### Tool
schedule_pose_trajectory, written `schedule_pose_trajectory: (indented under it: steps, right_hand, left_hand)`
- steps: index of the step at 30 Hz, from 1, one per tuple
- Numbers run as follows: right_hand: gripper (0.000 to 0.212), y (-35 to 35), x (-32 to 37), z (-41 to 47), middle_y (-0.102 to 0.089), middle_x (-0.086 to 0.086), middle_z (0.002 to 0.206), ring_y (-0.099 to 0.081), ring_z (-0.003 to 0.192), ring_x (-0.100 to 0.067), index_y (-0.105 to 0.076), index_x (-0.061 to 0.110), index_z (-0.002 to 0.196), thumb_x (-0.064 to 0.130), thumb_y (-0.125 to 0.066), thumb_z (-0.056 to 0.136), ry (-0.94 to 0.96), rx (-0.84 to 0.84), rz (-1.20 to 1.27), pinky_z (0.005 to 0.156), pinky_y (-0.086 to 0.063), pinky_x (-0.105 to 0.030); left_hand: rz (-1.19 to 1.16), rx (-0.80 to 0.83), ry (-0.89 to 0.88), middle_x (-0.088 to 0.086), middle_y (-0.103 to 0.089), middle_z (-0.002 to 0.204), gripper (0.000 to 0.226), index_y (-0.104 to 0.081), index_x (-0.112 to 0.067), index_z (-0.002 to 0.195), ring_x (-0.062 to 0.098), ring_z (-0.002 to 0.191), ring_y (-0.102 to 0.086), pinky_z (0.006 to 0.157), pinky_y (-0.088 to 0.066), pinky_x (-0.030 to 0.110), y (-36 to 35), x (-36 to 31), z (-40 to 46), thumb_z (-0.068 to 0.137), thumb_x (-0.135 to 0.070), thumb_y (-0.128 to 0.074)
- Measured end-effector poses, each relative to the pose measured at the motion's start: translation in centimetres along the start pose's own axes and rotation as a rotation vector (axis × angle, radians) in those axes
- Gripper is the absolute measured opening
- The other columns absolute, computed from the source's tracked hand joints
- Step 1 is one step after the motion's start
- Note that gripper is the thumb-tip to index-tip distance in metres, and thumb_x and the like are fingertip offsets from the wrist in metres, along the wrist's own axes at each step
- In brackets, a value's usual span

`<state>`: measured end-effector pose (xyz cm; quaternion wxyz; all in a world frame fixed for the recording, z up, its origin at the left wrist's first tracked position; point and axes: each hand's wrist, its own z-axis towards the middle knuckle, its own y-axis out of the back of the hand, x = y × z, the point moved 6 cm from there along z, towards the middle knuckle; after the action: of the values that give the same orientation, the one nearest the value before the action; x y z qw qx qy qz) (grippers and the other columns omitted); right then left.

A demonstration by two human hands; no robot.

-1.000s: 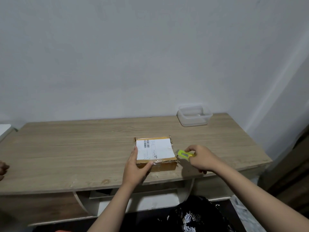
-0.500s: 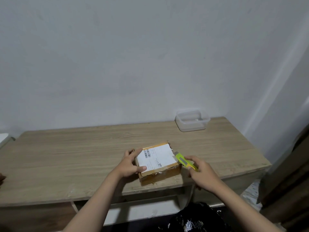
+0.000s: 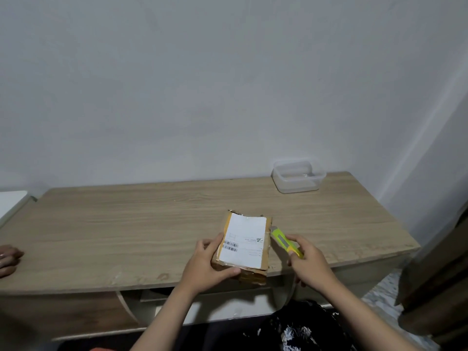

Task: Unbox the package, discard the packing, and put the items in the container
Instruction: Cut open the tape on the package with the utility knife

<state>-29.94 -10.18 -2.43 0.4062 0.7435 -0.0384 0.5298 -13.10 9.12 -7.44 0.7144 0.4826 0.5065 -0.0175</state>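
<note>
A small brown cardboard package (image 3: 244,243) with a white shipping label lies near the front edge of the wooden table (image 3: 126,224). My left hand (image 3: 207,264) grips its near left corner, thumb along the front edge. My right hand (image 3: 309,262) holds a yellow-green utility knife (image 3: 283,240), whose tip touches the package's right side. A clear plastic container (image 3: 298,176) stands open and empty at the back right of the table.
Another person's hand (image 3: 8,257) rests on the table at the far left edge. A white surface (image 3: 11,202) adjoins the table's left end. A dark wooden panel (image 3: 440,287) stands at the right. Black patterned fabric (image 3: 304,328) lies below the table front.
The package has been turned so its long side now points away from me. My left hand shifted to its near left corner, and the knife tip stays against the right side.
</note>
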Motion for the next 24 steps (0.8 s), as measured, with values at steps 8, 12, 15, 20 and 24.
schedule_pose_trajectory:
  steps: [8, 12, 15, 20, 24]
  right_hand:
    - [0.042, 0.2, -1.7, 1.0, -0.066, -0.010, 0.094, -0.054, 0.033, -0.012, -0.054, 0.031, 0.121, 0.005, -0.048, 0.089, -0.109, -0.052, 0.093, 0.032, -0.037, -0.018]
    - [0.042, 0.0, -1.8, 1.8, -0.066, -0.014, 0.098, -0.050, 0.031, -0.003, -0.057, 0.031, 0.119, 0.005, -0.050, 0.088, -0.104, -0.053, 0.089, 0.032, -0.038, -0.016]
    - [0.041, -0.1, -1.8, 2.6, -0.066, -0.010, 0.094, -0.053, 0.039, -0.002, -0.060, 0.029, 0.118, 0.004, -0.052, 0.087, -0.097, -0.048, 0.090, 0.034, -0.037, -0.011]
    - [0.036, 0.4, -1.9, 3.7, -0.064, -0.005, 0.075, -0.049, 0.036, 0.001, -0.064, 0.031, 0.110, 0.006, -0.054, 0.085, -0.077, -0.023, 0.047, 0.037, -0.036, -0.013]
    - [0.033, 1.0, -2.1, 4.1, -0.060, -0.003, 0.071, -0.045, 0.032, -0.001, -0.064, 0.034, 0.107, 0.010, -0.056, 0.085, -0.066, 0.006, 0.006, 0.036, -0.035, -0.016]
  left_hand:
    - [0.049, -0.070, 0.046, -0.002, -0.052, 0.125, 0.102, -0.022, -0.036, 0.145, 0.017, 0.119, -0.044, 0.091, -0.038, 0.026, -2.1, -1.0, -0.5, 0.058, -0.081, -0.049]
    - [0.011, -0.120, 0.064, -0.004, -0.050, 0.112, 0.098, -0.023, -0.039, 0.143, 0.017, 0.115, -0.044, 0.085, -0.037, 0.025, -2.6, -1.2, -0.6, 0.058, -0.080, -0.050]
    - [-0.002, -0.122, 0.067, -0.008, -0.045, 0.107, 0.098, -0.022, -0.040, 0.143, 0.015, 0.113, -0.044, 0.082, -0.036, 0.024, -2.5, -1.2, -0.6, 0.058, -0.080, -0.052]
    - [-0.016, -0.131, 0.080, -0.006, -0.048, 0.113, 0.098, -0.022, -0.042, 0.143, 0.013, 0.112, -0.044, 0.083, -0.039, 0.026, -2.6, -1.1, -0.6, 0.058, -0.079, -0.053]
    - [-0.023, -0.141, 0.089, -0.006, -0.047, 0.112, 0.097, -0.023, -0.042, 0.142, 0.013, 0.111, -0.045, 0.082, -0.040, 0.026, -2.6, -1.1, -0.6, 0.058, -0.079, -0.054]
